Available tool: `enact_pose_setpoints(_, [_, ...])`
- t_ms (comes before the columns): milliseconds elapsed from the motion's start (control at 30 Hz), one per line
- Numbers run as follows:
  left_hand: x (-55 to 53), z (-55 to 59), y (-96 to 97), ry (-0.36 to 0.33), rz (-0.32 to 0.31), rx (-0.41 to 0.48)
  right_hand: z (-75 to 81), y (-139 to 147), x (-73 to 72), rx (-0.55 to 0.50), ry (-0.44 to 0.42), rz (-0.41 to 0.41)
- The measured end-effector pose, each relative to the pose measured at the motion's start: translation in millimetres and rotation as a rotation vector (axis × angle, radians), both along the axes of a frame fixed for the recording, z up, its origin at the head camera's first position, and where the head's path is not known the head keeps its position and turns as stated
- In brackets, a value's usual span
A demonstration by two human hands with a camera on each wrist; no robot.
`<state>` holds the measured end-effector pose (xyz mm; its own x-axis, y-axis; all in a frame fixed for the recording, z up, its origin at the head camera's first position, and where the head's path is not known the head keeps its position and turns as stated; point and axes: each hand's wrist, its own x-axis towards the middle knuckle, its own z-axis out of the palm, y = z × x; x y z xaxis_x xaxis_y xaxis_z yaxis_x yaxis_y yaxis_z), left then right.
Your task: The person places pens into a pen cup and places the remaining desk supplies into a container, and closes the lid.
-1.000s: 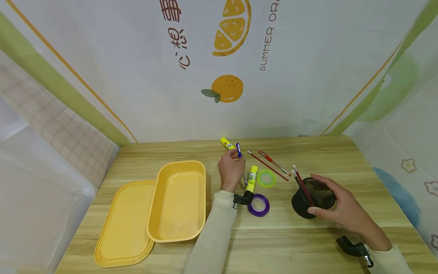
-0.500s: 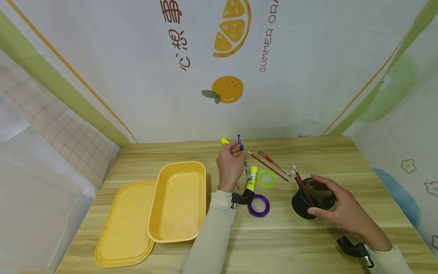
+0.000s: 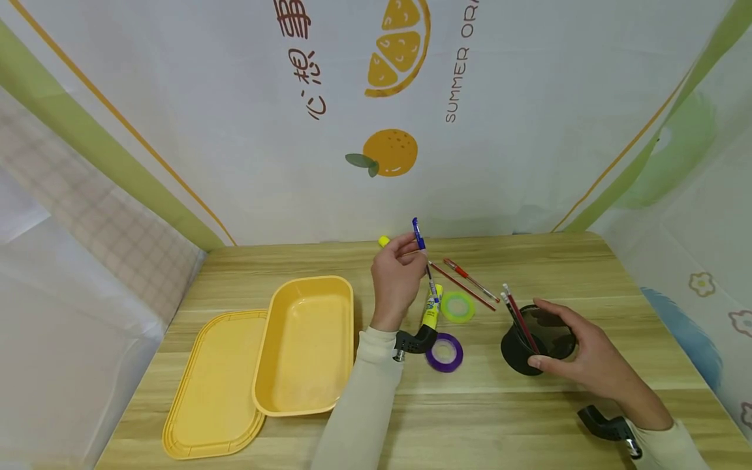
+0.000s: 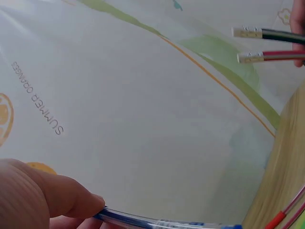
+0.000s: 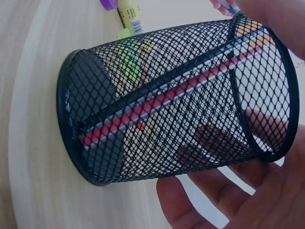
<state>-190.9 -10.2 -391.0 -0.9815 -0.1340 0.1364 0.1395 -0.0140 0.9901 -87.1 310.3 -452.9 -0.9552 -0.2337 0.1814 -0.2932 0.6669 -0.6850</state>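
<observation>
My left hand (image 3: 396, 281) pinches a blue-capped pen (image 3: 419, 236) between thumb and fingers, its cap end up and its clear barrel slanting down over a yellow glue stick (image 3: 431, 313). In the left wrist view the thumb presses on the pen (image 4: 138, 219). On the right, my right hand (image 3: 593, 359) grips a black mesh pen holder (image 3: 516, 352) around its rim and side. Two pencils lean inside it: a red pencil (image 5: 162, 98) and a dark pencil (image 5: 157, 85), their white eraser ends sticking out above the rim.
A red pencil (image 3: 464, 286) and a red-capped pen (image 3: 458, 267) lie between the hands. Nearby are a green tape roll (image 3: 472, 308), a purple tape roll (image 3: 460, 356) and another glue stick (image 3: 384, 241). A yellow box (image 3: 350, 346) overlaps its lid (image 3: 205, 391) at left.
My left hand has lifted the blue-capped pen higher and shifted it slightly right. The right hand and the pen holder have stayed in place.
</observation>
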Motion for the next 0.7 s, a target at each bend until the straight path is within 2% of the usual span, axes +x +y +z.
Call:
enact_pose_setpoints(267, [10.0, 11.5, 2.8, -0.005, -0.106, 0.110, -0.1, 0.1, -0.1, 0.012, 0.012, -0.005])
enact_pose_setpoints(433, [17.6, 17.9, 6.2, -0.002, -0.161, 0.135, 0.8, -1.1, -0.3, 0.000, 0.005, 0.001])
enact_pose_setpoints(700, [28.2, 19.2, 17.9, 0.024, -0.243, 0.175, 1.5, -2.4, -0.2, -0.021, -0.005, 0.011])
